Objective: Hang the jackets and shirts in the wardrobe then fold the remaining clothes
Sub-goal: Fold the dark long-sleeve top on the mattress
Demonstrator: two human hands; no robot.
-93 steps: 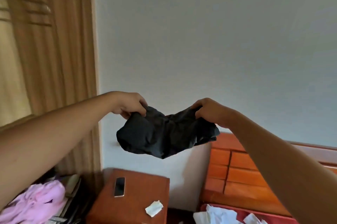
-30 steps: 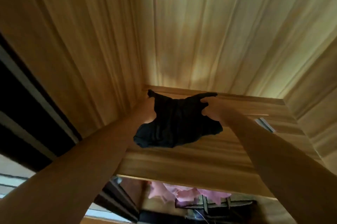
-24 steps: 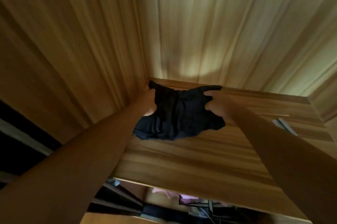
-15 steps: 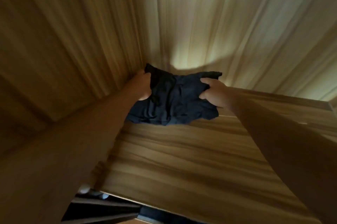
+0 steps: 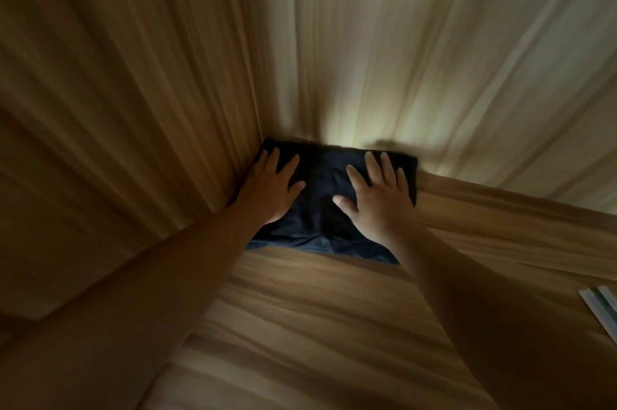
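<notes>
The folded dark garment (image 5: 329, 206) lies in the back left corner of the wardrobe shelf (image 5: 334, 326), my left hand (image 5: 272, 191) and right hand (image 5: 375, 201) pressing it flat-fingered; lifting carelessly could drag the folds loose.

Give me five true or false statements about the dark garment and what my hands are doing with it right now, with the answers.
1. The dark folded garment lies on the wooden shelf. True.
2. The left hand pinches the garment by one corner. False: it rests flat on the garment with its fingers straight.
3. The right hand lies flat on the garment with its fingers spread. True.
4. The garment sits in the shelf's back right corner. False: it is in the back left corner, against the side wall.
5. A pale striped flat item lies at the right edge of the view, apart from the garment. True.
</notes>
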